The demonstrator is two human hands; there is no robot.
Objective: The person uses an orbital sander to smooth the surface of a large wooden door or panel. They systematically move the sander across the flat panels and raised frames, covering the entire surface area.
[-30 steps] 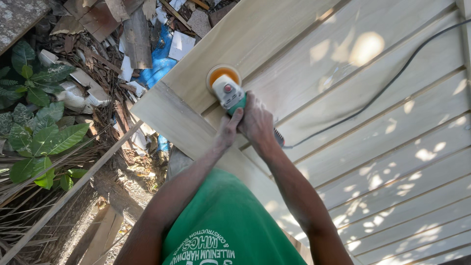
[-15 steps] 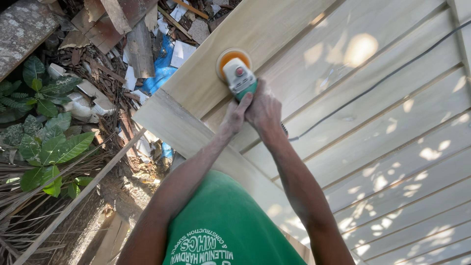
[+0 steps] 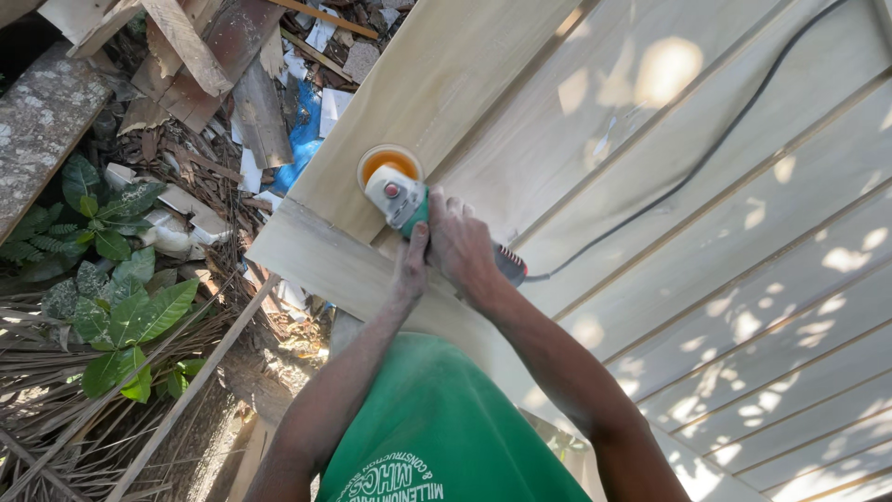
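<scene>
Head cam: both hands grip sander (image 3: pixel 395 191), disc on plank (image 3: pixel 446 84) ahead of right hand (image 3: pixel 462 246), left hand (image 3: pixel 410 265).

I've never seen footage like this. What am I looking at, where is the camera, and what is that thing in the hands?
There is no machine arm here: a person works with bare hands, and the camera sits on their head, looking down past their green shirt. That is why you see the arms from above.

Both hands grip a small power sander with an orange disc. The right hand wraps around its body; the left hand steadies it from the side, close under the head. A black cord runs from the tool across the boards.

The disc rests on a pale wooden plank, which lies across a wall or deck of similar pale boards dappled with sunlight.

To the left, on the ground, lie scrap wood, something blue and leafy plants.
</scene>
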